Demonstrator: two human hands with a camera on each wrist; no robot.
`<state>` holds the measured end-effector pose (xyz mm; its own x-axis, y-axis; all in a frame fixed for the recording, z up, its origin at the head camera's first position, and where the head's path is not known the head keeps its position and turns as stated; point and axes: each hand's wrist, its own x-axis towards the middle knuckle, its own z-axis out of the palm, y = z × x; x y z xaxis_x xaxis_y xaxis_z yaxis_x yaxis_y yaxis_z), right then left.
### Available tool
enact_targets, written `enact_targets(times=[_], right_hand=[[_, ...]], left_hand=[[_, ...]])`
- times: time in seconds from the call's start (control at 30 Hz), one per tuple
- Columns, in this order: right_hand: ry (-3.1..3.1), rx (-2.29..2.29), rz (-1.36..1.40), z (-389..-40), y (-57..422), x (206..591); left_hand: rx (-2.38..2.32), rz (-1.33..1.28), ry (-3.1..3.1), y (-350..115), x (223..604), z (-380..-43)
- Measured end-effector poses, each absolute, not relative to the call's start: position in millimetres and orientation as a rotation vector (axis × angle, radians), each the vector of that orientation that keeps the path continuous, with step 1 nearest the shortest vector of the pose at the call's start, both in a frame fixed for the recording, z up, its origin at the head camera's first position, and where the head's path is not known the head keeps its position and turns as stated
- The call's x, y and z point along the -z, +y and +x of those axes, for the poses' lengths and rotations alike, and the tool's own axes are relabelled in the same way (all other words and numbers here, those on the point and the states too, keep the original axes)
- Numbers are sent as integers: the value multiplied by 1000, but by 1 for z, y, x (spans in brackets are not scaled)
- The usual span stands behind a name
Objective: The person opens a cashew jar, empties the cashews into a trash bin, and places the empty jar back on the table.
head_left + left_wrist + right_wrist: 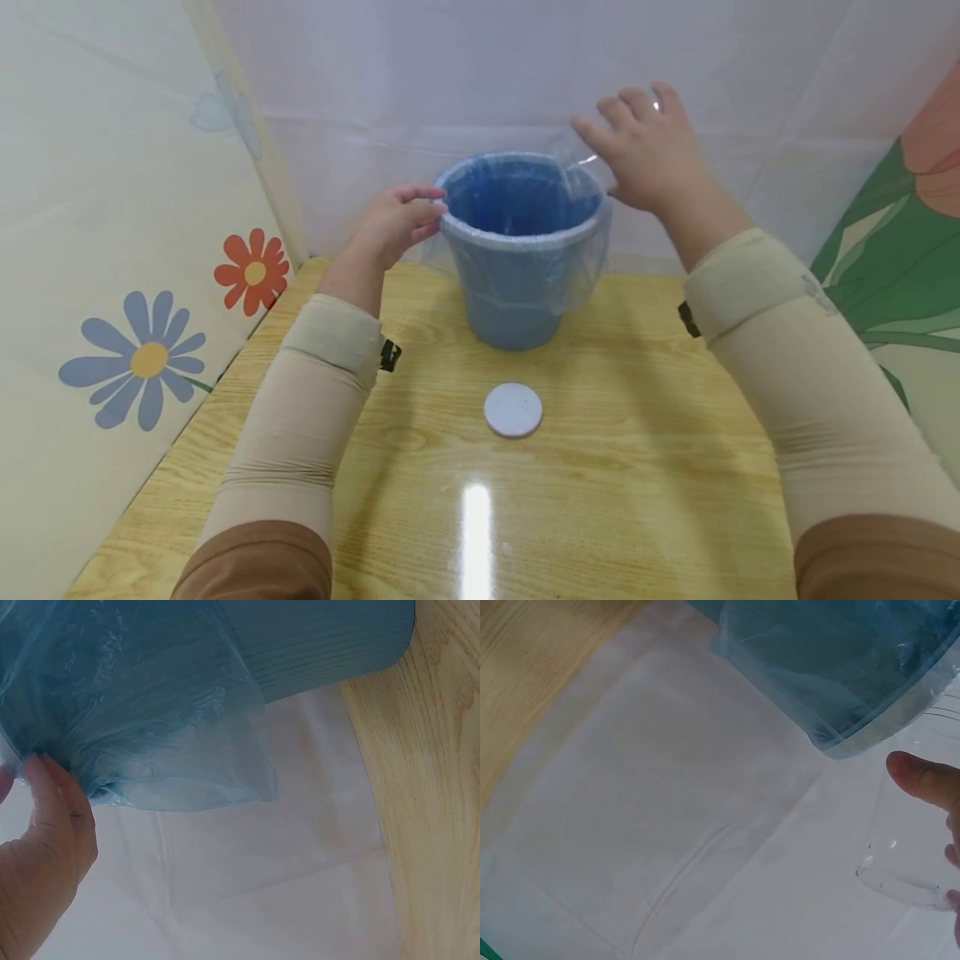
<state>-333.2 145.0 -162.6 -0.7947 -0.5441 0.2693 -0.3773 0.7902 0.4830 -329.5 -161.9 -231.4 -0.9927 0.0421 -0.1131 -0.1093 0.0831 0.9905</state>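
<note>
A blue bin [510, 312] stands on the table, lined with a thin clear plastic bag [577, 271] folded over its rim. At the left of the rim, my left hand [401, 221] pinches the bag; the left wrist view shows the gathered film [94, 780] at its fingertips. My right hand [648, 150] holds a clear, cup-like container [592, 177] over the right side of the bin, tilted with its mouth toward the opening. In the right wrist view, small dark specks show near the rounded base of the container [900, 885]. The bin's floor is hard to see.
A round white disc [513, 409] lies on the wooden table [600, 500] in front of the bin. A pale sheet [360, 150] hangs behind it. A flower-printed panel [112, 208] borders the left side, and another with green leaves stands at right.
</note>
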Motion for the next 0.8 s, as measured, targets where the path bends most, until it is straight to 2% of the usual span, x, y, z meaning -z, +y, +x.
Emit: enact_targets(times=[0.8], right_hand=[[-2718,-42,488,-331,166,178]], left_hand=[[-2044,-85,2242,-163,231,-329]])
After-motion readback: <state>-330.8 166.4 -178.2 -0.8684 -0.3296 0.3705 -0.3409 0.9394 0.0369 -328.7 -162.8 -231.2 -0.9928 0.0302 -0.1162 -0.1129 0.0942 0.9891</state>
